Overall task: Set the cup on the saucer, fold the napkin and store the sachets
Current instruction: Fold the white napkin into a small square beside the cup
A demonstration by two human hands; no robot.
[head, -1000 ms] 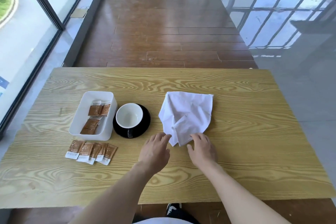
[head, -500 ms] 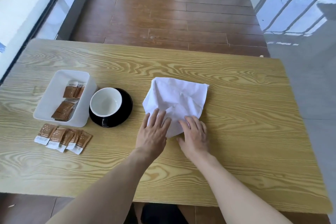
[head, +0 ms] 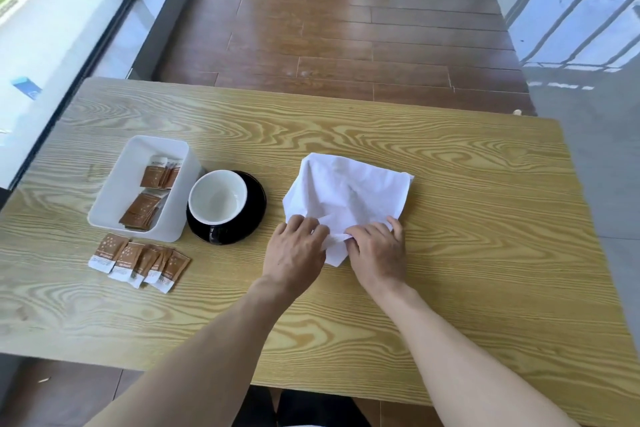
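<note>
from the head view, your left hand (head: 298,250) and right hand (head: 378,250) both curl their fingers into the near edge of the crumpled white cloth napkin (head: 346,199), pinching it against the pale wood-grain table (head: 467,253). at nine o'clock of the napkin, the white-lined black cup (head: 217,199) sits on the round black saucer (head: 254,198). beside that stands the white rectangular plastic box (head: 138,184) holding brown sachets (head: 152,196); at its six o'clock, more brown-and-white sachets (head: 138,262) lie fanned on the table.
</note>
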